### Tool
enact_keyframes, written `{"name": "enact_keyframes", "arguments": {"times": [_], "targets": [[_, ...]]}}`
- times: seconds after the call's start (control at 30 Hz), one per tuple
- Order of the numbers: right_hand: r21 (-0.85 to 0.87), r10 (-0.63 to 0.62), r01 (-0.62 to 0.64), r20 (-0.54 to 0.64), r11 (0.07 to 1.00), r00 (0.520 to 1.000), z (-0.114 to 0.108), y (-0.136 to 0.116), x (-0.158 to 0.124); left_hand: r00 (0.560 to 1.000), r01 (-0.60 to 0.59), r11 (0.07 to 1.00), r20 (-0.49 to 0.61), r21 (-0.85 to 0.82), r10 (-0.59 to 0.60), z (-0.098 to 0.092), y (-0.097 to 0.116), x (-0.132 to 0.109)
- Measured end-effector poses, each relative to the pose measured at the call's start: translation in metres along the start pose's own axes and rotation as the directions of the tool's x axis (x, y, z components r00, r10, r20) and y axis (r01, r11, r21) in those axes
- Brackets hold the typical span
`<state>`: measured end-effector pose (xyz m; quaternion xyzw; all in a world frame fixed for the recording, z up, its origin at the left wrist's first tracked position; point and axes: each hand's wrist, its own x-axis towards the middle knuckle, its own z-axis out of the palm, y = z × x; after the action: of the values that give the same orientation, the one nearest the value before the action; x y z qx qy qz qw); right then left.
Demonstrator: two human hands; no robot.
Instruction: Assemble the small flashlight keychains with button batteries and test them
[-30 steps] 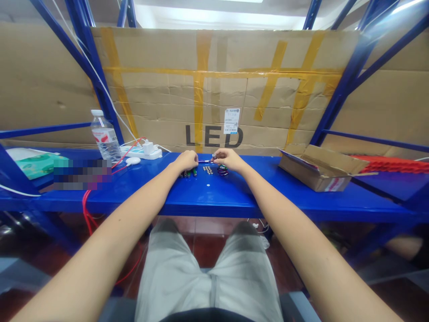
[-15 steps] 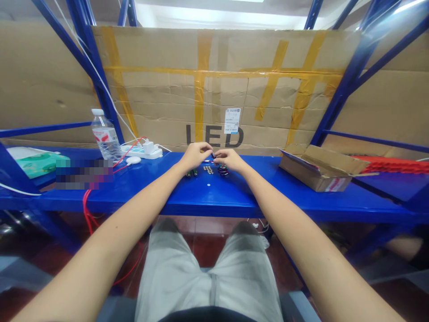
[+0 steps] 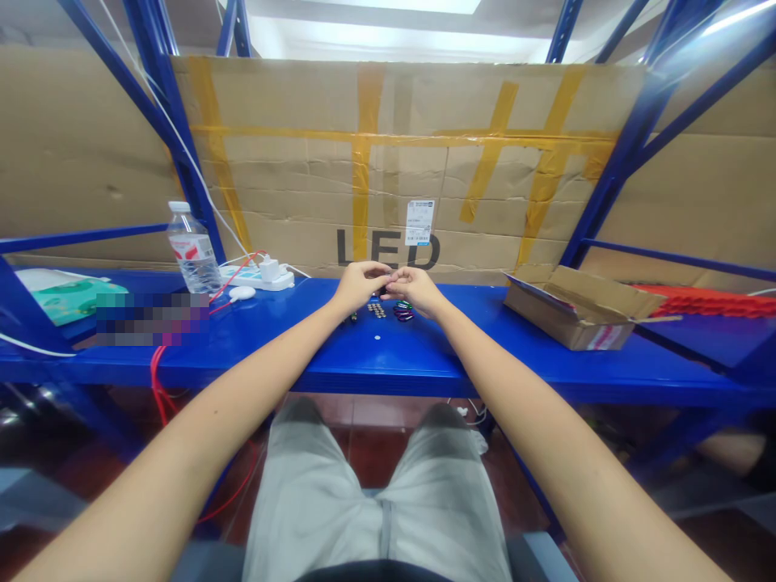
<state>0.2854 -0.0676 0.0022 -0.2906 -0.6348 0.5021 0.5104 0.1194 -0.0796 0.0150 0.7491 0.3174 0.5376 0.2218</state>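
Over the blue table (image 3: 388, 356), my left hand (image 3: 359, 284) and my right hand (image 3: 415, 289) meet at the fingertips. Both are closed in a pinch around something small and dark, mostly hidden by the fingers. Just below them lie several small metallic pieces (image 3: 377, 310) in short rows. Under my right hand sits a little pile of shiny coloured curved pieces (image 3: 403, 311), purple and green. Beside my left hand some small dark pieces (image 3: 352, 319) are partly covered. A tiny white round spot (image 3: 377, 338) shows nearer the table's front edge.
An open cardboard box (image 3: 582, 311) stands at the right, with red material (image 3: 703, 301) behind it. At the left are a water bottle (image 3: 195, 255), a white power strip (image 3: 260, 277) with cables, and a green packet (image 3: 78, 297). A large cardboard sheet (image 3: 291, 186) backs the table.
My hands have drawn closer together at the fingertips, and the small dark thing between them is now more hidden. The view has tilted up slightly.
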Motion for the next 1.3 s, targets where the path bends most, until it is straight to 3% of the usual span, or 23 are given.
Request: {"name": "enact_keyframes", "arguments": {"times": [0.13,0.27,0.4,0.5,0.77,1.1,1.3], "targets": [[-0.005,0.012,-0.012,-0.027,1.0,1.0,-0.001,-0.004,0.0,0.999,0.006,0.998,-0.042,0.06,-0.004,0.0,-0.001,0.0],[-0.116,-0.05,0.038,-0.109,0.993,0.993,-0.004,-0.009,0.001,0.996,-0.051,0.979,-0.056,0.198,0.063,-0.003,-0.001,-0.001],[-0.203,-0.133,0.107,-0.119,0.973,0.984,-0.007,-0.01,0.003,0.982,-0.186,0.915,0.037,0.358,0.185,-0.002,-0.001,0.0],[-0.295,-0.167,0.13,-0.103,0.947,0.981,-0.007,-0.011,0.002,0.973,-0.233,0.888,0.092,0.398,0.214,0.0,-0.002,0.0],[-0.43,-0.228,0.19,-0.036,0.882,0.973,-0.004,-0.014,-0.002,0.983,-0.169,0.943,0.114,0.287,0.141,0.003,-0.007,-0.003],[-0.254,-0.189,0.141,-0.172,0.957,0.967,-0.011,-0.009,0.008,0.997,-0.041,0.964,-0.055,0.262,0.057,0.001,-0.012,0.006],[-0.234,-0.224,0.194,-0.109,0.953,0.969,-0.009,-0.014,0.004,0.995,0.09,0.993,0.056,-0.081,-0.085,-0.001,-0.009,0.002]]}}
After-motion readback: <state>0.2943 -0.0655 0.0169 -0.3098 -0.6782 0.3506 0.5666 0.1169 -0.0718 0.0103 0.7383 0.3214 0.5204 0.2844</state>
